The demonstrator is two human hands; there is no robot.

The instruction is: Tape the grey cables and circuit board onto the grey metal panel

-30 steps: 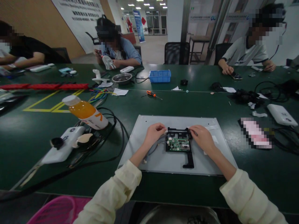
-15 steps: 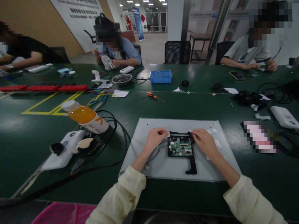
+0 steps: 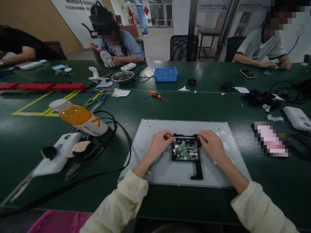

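Observation:
A black plastic frame [image 3: 199, 168] with a green circuit board [image 3: 185, 153] in it lies on a flat grey panel [image 3: 218, 176]. My left hand [image 3: 160, 141] pinches the frame's upper left corner, thumb and forefinger together. At the upper right corner, my right hand [image 3: 212, 144] is closed on the same frame, its fingertips partly hiding that edge. Thin grey cables [image 3: 155, 160] run from the board's left side, partly behind my left hand. White tape pieces [image 3: 225, 147] stick to the panel near my right hand.
Left of the panel lie an orange drink bottle [image 3: 79, 117], a white power bank [image 3: 57, 155] and black cables. An orange screwdriver [image 3: 157, 95] and a blue basket [image 3: 165, 74] are farther back. A phone [image 3: 271, 139] lies right. Several people sit across the table.
The view has shifted slightly, so the table things appear a little farther left and higher. Both hands keep their places at the frame's upper corners.

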